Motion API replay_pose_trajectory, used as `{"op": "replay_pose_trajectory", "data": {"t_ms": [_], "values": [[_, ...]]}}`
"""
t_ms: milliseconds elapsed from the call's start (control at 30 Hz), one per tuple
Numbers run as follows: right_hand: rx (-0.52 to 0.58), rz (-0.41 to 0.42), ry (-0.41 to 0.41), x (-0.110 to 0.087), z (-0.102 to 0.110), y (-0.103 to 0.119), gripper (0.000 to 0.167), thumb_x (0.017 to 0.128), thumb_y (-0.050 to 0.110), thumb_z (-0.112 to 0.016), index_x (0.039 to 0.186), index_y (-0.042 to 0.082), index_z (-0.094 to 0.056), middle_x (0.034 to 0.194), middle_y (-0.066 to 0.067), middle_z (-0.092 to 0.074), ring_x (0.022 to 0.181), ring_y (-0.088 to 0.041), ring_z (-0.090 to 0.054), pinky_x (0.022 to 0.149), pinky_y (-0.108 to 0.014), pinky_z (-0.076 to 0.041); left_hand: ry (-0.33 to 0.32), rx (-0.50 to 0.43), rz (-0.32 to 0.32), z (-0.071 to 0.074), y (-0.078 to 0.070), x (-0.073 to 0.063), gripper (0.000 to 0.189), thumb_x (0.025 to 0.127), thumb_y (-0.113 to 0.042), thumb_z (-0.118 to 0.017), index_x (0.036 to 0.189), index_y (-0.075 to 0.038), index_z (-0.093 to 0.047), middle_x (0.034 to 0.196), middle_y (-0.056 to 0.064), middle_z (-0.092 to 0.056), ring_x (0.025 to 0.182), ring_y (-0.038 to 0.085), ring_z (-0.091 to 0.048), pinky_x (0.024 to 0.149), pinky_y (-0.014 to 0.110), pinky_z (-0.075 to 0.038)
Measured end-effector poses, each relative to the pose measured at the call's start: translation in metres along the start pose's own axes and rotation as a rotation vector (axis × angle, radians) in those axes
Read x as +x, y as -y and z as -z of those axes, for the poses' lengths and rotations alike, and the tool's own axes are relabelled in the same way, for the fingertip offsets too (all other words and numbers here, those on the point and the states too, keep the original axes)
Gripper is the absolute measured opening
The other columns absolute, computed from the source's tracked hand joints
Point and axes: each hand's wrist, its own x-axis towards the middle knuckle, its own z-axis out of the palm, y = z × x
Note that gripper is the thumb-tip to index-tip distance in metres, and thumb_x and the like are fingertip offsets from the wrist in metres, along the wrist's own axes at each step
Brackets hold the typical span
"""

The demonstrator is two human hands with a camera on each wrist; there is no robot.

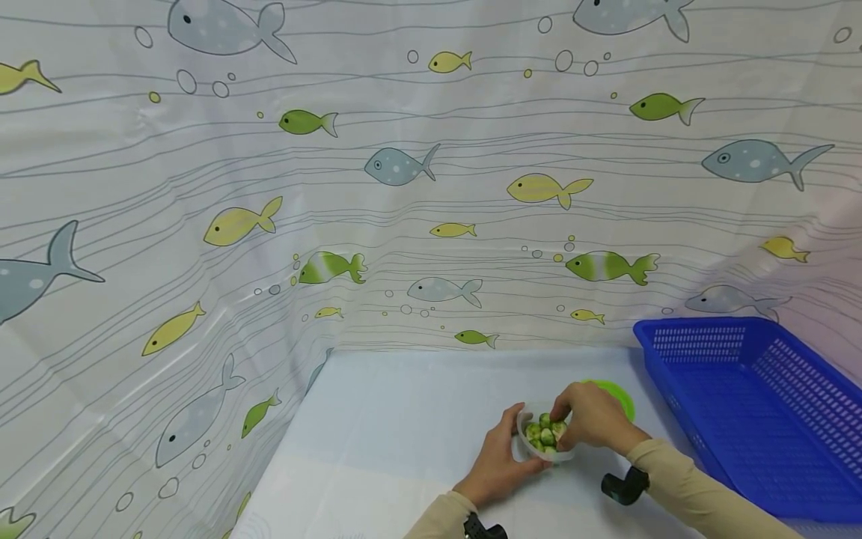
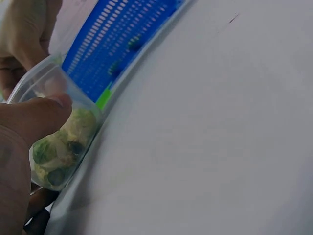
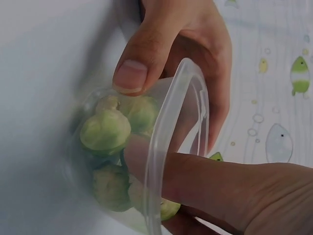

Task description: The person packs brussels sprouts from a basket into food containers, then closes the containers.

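Several green Brussels sprouts (image 1: 546, 434) lie in a clear plastic tub (image 3: 168, 117) on the white table. My left hand (image 1: 498, 460) grips the tub from its left side, thumb on the near wall and fingers round the far side. From the right, my right hand (image 1: 595, 419) reaches over the rim with thumb and fingers inside the tub. In the right wrist view, a sprout (image 3: 169, 209) sits between that thumb and the fingers below it, partly hidden by the hand. The left wrist view shows more sprouts (image 2: 54, 152) through the tub's wall.
A bright green round lid (image 1: 622, 398) lies on the table just behind my right hand, partly covered by it. To the right stands a large blue slotted basket (image 1: 707, 442). A fish-patterned curtain (image 1: 404, 247) hangs behind and at the left of the table (image 1: 377, 427).
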Motion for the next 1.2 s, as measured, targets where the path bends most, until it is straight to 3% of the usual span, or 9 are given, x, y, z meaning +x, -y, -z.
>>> {"op": "replay_pose_trajectory", "data": {"t_ms": [333,633,1200], "values": [[-0.041,-0.033,0.007,-0.0032,0.0011,0.0066,0.027,0.064,0.022,-0.102,0.082,0.018,-0.081,0.081,0.006,-0.076,0.077,-0.012,-0.066,0.069,-0.038,-0.057,0.001,-0.004,-0.017,0.0002,0.0026,0.0009,0.096,0.088,-0.037,-0.088,0.161,-0.007,-0.034,0.153,0.007,-0.060,0.139,0.014,-0.057,0.121,0.038,-0.043],[-0.041,0.022,-0.003,-0.0081,-0.0035,0.0051,0.022,0.069,0.018,-0.099,0.071,0.020,-0.077,0.067,0.010,-0.067,0.064,-0.010,-0.057,0.058,-0.031,-0.050,-0.006,0.006,-0.031,-0.0006,0.0050,0.0024,0.095,0.088,-0.037,-0.088,0.160,-0.006,-0.034,0.152,0.009,-0.062,0.139,0.015,-0.058,0.121,0.038,-0.042],[-0.009,0.054,0.058,-0.0074,0.0004,0.0014,0.019,0.073,0.016,-0.097,0.074,0.019,-0.078,0.071,0.009,-0.070,0.068,-0.009,-0.060,0.062,-0.032,-0.054,-0.014,0.020,-0.061,-0.0013,0.0019,0.0025,0.094,0.087,-0.032,-0.088,0.159,-0.003,-0.035,0.151,0.012,-0.062,0.139,0.017,-0.059,0.121,0.037,-0.043]]}}
